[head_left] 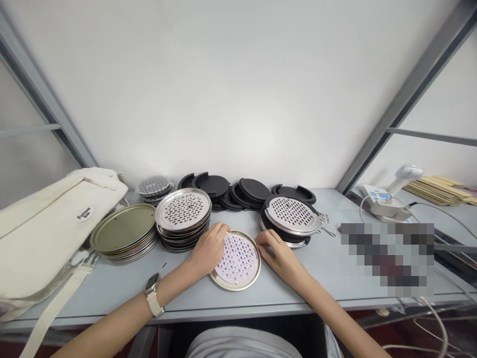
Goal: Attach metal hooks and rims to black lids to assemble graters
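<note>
A round metal grater disc (236,260) with a pale film over its holes lies flat on the grey table (112,288) in front of me. My left hand (210,247) rests on its left rim with fingers curled over the edge. My right hand (275,251) touches its right rim, fingers bent in a pinch. My left wrist wears a watch (153,293).
Behind the disc stand a stack of perforated metal discs (183,213), a stack of plain greenish lids (124,231) and a grater disc on black rings (289,215). Several black rubber rings (238,191) line the wall. A cream bag (48,219) lies left; a scanner (391,196) is at the right.
</note>
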Demonstrator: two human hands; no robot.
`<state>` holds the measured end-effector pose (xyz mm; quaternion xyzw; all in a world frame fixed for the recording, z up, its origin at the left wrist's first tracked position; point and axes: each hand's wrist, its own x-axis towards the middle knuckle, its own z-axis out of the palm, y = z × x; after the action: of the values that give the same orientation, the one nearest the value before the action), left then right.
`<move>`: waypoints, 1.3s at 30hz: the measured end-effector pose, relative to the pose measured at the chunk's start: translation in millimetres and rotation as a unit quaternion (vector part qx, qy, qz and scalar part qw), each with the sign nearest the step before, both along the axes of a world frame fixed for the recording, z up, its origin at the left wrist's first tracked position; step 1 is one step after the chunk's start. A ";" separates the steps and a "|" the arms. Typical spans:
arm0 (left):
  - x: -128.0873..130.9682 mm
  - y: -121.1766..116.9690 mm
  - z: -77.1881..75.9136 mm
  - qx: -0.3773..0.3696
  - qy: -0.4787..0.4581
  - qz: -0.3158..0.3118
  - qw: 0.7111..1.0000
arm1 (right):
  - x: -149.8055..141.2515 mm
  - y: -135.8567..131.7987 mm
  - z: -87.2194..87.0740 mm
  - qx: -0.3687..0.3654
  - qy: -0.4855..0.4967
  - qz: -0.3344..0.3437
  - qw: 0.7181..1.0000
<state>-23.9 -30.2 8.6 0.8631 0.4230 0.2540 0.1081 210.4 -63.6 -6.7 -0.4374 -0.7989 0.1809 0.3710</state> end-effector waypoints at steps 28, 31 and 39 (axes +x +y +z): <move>5.0 9.6 -16.6 -0.173 -0.237 -0.073 0.953 | 5.7 8.9 -12.0 0.026 -0.039 -0.029 0.998; 5.2 12.3 -21.2 -0.202 -0.267 -0.071 0.940 | 5.9 9.5 -11.2 0.025 -0.049 -0.025 0.998; 4.5 12.3 -23.0 -0.208 -0.274 -0.043 0.938 | -5.0 -15.4 12.6 0.008 -0.090 0.044 0.995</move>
<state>-19.4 -17.9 -14.4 0.7354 0.3831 0.3825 0.4074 205.4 -79.0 5.9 -0.4139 -0.8487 0.1507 0.2926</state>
